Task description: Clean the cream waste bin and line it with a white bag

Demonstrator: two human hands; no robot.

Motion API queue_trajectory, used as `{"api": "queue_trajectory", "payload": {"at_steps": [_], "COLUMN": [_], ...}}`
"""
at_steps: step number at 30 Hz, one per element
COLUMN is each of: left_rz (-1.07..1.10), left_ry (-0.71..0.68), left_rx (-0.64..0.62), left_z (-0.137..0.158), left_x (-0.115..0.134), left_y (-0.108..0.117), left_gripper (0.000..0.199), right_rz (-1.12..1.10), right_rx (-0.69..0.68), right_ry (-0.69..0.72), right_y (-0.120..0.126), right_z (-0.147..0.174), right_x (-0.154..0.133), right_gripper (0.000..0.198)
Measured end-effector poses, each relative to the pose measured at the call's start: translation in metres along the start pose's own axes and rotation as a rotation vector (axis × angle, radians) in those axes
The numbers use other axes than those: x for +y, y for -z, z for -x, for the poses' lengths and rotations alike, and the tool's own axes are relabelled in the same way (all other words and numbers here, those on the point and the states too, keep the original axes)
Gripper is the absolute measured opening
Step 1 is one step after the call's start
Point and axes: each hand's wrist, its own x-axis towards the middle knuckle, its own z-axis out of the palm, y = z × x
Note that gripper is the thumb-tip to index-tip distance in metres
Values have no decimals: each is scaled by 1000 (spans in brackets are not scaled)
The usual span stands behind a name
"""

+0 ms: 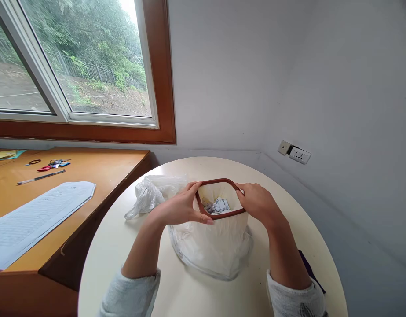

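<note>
A small trash can (216,237) stands on the round table, lined with a clear plastic bag whose edge hangs down outside. Around its mouth runs a brown rim ring (227,215). Crumpled paper (220,205) lies inside. My left hand (181,207) grips the ring at its left side, thumb along the front edge and fingers at the back corner. On the right side, my right hand (255,200) holds the same ring, fingers closed over its edge. The undersides of both grips are hidden.
A crumpled clear plastic bag (148,198) lies left of the can on the cream table (123,273). A dark flat object (310,268) is partly behind my right forearm. The wooden desk (120,163) at left holds papers (41,220), a pen (41,177) and keys (56,164).
</note>
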Motion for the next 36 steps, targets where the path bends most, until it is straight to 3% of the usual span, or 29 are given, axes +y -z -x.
{"api": "queue_trajectory", "payload": {"at_steps": [15, 20, 26, 36], "left_rz": [-70, -91, -88, -103], "left_ry": [-18, -8, -19, 6], "left_rx": [-2, 14, 22, 5], "left_z": [2, 2, 2, 2], "left_x": [0, 0, 1, 1], "left_y": [-2, -3, -3, -3], "left_gripper": [96, 97, 96, 100], "right_rz": [31, 90, -62, -111], "right_rx": [-54, -23, -84, -140], "right_ry": [-90, -14, 158, 175], "right_y": [-3, -6, -17, -18], "right_z": [-2, -1, -2, -4], "right_x": [-14, -22, -24, -23], "right_gripper": [28, 34, 55, 60]}}
